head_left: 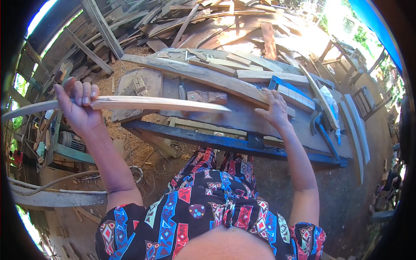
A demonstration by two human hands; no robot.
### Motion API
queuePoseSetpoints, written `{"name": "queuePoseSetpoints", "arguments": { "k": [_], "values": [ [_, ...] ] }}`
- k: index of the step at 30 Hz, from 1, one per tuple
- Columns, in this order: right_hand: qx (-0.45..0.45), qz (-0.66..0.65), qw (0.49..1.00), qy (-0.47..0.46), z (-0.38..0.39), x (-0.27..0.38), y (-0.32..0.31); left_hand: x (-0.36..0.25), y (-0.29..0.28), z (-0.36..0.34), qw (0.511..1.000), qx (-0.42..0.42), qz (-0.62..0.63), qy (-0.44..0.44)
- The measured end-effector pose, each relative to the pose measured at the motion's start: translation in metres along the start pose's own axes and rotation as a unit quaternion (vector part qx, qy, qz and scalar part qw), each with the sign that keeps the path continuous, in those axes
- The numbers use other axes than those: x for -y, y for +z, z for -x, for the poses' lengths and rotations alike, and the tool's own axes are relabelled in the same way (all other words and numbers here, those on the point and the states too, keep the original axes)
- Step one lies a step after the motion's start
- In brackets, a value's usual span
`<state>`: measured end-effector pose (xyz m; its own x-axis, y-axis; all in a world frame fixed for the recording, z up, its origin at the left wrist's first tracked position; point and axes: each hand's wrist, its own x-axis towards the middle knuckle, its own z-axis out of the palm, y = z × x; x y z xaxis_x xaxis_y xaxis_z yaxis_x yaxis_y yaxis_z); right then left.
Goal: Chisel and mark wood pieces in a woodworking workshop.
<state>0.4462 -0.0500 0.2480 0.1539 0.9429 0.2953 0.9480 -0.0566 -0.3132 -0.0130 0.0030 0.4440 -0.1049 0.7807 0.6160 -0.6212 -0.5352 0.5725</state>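
Observation:
My left hand [82, 102], raised at the left, has its fingers wrapped round a long, narrow, slightly curved strip of pale wood [160, 103], which reaches across above the workbench. My right hand [274, 108] rests with fingers spread on a long weathered beam [190, 78] lying diagonally on the bench [225, 121]. A blue tool or object [275, 80] lies just beyond those fingers, beside a pale block [295, 98]. A rough brown wood block [206, 97] and a small metal tool [182, 92] sit on the bench. A hammer-like tool with blue handle [326, 138] lies right of my hand.
A big pile of planks and offcuts [208, 26] fills the back. Curved boards [355, 138] lean along the bench's right end, near a wooden chair frame [366, 104]. A green stand with a motor [69, 143] and sawdust [117, 134] are at the left.

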Motion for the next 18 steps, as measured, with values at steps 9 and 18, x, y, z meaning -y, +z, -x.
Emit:
{"name": "queuePoseSetpoints", "arguments": {
  "k": [9, 18],
  "values": [
    [0.106, 0.083, 0.989, 0.059, -0.038, 0.002, 0.015, 0.002, 0.007, 0.004, 0.999, 0.017, -0.031, 0.014],
    [0.024, 0.117, 0.993, 0.017, -0.1, 0.014, -0.06, 0.003, -0.003, -0.009, 0.998, -0.033, -0.056, 0.01]
  ]
}}
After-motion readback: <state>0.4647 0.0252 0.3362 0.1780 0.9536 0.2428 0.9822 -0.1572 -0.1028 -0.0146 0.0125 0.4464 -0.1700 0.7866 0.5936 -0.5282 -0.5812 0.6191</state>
